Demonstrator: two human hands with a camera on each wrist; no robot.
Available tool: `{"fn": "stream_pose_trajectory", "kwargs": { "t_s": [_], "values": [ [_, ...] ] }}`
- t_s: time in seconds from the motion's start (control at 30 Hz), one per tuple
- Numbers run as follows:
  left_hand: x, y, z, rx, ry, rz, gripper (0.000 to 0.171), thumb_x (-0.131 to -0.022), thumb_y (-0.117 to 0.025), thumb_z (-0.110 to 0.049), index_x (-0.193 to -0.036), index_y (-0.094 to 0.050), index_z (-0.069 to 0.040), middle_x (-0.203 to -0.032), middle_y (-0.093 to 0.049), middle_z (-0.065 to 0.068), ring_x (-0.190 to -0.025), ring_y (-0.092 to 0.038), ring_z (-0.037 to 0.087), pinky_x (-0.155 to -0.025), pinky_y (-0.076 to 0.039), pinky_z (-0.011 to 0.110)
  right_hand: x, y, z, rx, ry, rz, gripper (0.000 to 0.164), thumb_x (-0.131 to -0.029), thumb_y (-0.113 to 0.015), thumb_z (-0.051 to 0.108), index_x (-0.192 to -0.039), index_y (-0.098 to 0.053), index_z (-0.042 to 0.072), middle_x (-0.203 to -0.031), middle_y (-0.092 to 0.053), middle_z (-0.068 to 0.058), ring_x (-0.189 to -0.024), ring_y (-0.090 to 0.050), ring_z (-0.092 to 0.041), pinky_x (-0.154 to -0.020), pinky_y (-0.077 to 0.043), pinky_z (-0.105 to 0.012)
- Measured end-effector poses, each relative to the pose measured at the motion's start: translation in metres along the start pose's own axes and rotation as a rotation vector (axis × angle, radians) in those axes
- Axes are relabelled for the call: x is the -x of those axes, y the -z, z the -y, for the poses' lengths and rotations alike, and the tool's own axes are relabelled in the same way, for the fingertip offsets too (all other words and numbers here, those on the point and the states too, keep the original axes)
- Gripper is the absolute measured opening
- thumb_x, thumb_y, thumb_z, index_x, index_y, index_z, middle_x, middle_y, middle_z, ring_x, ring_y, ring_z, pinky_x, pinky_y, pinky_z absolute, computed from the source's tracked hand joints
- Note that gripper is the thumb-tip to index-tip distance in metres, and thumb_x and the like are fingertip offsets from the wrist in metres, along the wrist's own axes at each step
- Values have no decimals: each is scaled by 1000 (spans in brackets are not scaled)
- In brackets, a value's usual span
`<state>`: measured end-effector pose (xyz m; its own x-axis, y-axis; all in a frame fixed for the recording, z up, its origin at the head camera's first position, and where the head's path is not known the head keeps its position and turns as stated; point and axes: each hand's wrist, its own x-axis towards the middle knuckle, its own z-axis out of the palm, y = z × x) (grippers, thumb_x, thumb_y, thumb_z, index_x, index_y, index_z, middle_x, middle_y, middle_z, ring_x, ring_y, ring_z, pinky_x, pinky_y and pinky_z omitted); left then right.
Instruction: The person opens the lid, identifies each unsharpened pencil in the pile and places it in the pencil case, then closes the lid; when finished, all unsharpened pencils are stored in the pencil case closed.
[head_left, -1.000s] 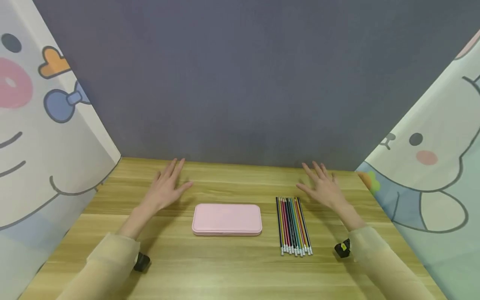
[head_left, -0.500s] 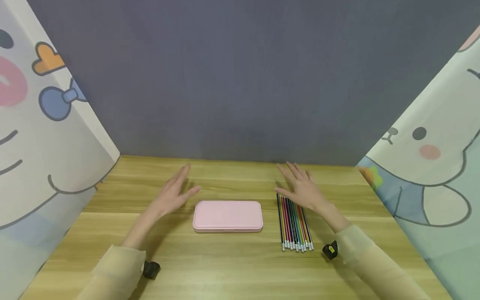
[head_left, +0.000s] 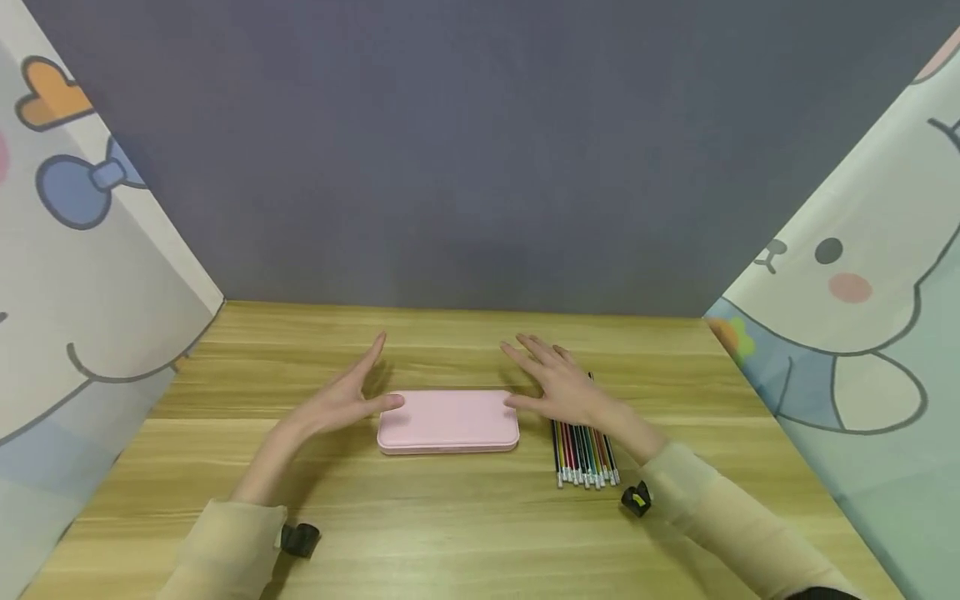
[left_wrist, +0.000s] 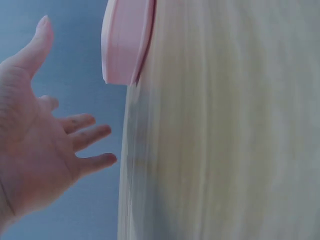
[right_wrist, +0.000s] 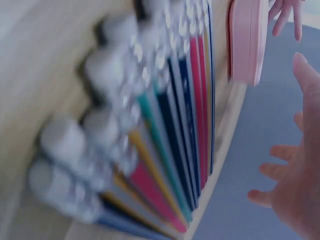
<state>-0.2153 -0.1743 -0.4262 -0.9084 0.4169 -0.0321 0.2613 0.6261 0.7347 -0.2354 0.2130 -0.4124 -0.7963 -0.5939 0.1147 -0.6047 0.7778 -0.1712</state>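
A closed pink pencil case lies flat on the wooden table. My left hand hovers by its left end, fingers spread and thumb over the case's corner in the head view. From the left wrist view, a gap separates that hand from the case. Over the upper part of a row of coloured pencils is my right hand, its thumb pointing at the case's right end. The right wrist view has the pencils close up, white erasers toward the camera. Neither hand holds anything.
The wooden table meets a dark grey panel at its back edge. Cartoon-printed panels stand on both sides. A small black device sits at the left cuff, another at the right.
Both hands have moved inward to the ends of the pencil case. The right hand has come across from beyond the pencils to over them. The case and pencils stay on the table.
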Motion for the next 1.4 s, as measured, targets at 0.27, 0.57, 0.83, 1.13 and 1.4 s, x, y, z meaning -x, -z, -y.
{"fn": "stream_pose_trajectory", "kwargs": {
  "t_s": [0.27,0.57,0.83,1.13,1.4],
  "values": [
    [4,-2,1,46,3,83,122,-88,-77,-52,-165,15,-24,-173,2,21,-158,-8,50,-122,-16,73,-7,-6,28,7,112,70,92,-92,-61,69,-165,-24,26,-169,-29,-17,-154,-34,-39,-121,-33,-67],
    [9,-7,0,56,12,175,130,-83,-84,-46,-165,13,-15,-172,-8,26,-157,-8,54,-121,-18,75,-10,-19,52,37,172,142,95,-87,-66,70,-164,-24,34,-167,-35,-14,-150,-42,-38,-119,-36,-66],
    [12,-10,-3,-7,28,189,136,-75,-89,-48,-166,5,-11,-172,-9,25,-154,-11,58,-121,-15,76,-8,-24,60,72,179,184,93,-89,-65,66,-165,-20,36,-163,-40,-10,-145,-47,-34,-119,-41,-58],
    [10,-13,-7,-83,-5,189,134,-70,-93,-46,-162,-8,3,-168,-19,30,-154,-18,55,-123,-5,73,-9,-24,60,77,171,193,91,-91,-64,65,-165,-20,36,-161,-42,-10,-146,-47,-33,-120,-40,-56],
    [7,-17,-7,-97,9,173,123,-74,-91,-46,-161,-16,-1,-166,-23,32,-152,-24,57,-124,-6,74,-11,-24,54,74,157,180,88,-92,-64,61,-164,-22,36,-159,-44,-11,-143,-49,-34,-119,-41,-58]
  ]
}}
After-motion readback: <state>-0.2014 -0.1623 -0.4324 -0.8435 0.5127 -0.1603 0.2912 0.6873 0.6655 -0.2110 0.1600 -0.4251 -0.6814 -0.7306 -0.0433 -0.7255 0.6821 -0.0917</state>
